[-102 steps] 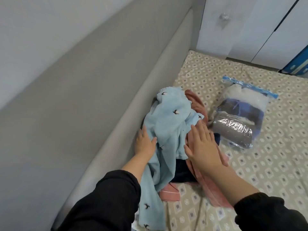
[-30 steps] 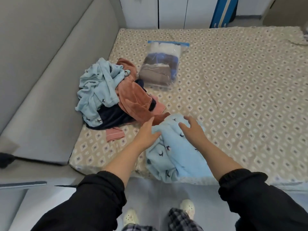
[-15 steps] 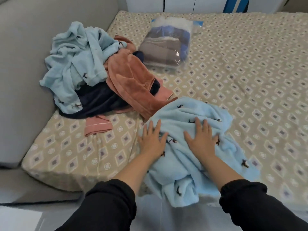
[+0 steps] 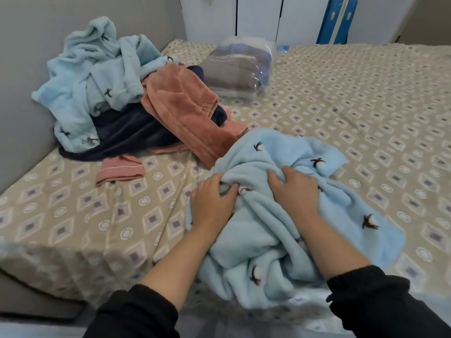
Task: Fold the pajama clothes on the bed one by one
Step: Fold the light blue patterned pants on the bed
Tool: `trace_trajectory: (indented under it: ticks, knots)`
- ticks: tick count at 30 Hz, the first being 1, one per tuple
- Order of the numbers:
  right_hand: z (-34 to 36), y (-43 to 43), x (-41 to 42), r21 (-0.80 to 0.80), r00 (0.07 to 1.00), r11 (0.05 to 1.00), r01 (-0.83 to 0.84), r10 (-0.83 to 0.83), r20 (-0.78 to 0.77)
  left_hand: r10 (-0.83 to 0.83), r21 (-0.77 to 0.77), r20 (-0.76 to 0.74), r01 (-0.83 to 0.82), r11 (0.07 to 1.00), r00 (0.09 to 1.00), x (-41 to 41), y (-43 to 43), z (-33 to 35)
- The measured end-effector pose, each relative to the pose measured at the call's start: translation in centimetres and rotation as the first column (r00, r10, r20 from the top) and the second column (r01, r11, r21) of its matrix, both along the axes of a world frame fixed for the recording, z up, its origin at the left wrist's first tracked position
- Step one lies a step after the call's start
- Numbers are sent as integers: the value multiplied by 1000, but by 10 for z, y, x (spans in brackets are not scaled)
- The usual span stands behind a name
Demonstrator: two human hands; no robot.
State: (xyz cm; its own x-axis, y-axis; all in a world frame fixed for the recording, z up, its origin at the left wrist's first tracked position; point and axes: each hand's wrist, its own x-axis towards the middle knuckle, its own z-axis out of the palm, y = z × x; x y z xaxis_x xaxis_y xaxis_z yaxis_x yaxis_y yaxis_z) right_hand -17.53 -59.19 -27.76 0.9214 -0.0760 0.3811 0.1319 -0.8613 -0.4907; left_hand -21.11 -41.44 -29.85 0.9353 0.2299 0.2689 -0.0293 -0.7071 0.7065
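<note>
Head view: we clutch the light blue pajama garment (image 4: 268, 240) with 2 hands, left hand (image 4: 212, 203) and right hand (image 4: 295, 191) both curled into its fleece at the bed (image 4: 341, 106) front edge. Beside the pajama pile (image 4: 122, 98), a clear plastic bag (image 4: 240, 69) holds folded fabrics.

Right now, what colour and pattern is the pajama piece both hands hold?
Light blue pajama piece with small dark bird-like motifs; head view.

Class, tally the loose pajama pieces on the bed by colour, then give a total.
Light blue: 2 (front garment, pile garment)
Rust garment: 1
Navy garment: 1
Pink garment: 1
Total: 5
</note>
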Motion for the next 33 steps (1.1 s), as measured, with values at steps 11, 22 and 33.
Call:
trace_trajectory:
  ticks: [11, 22, 33]
  knots:
    - [-8, -15, -50, -71, 978, 993, 92, -77, 195, -33, -404, -101, -10, 915, 994, -44, 9, 12]
    - [18, -65, -141, 163, 997, 984, -75, 75, 3, -164, -179, 40, 169, 969, 986, -115, -13, 50]
    - [100, -86, -155, 519, 972, 829, -208, 233, 17, -485, -118, 168, 506, 854, 858, -151, -50, 54]
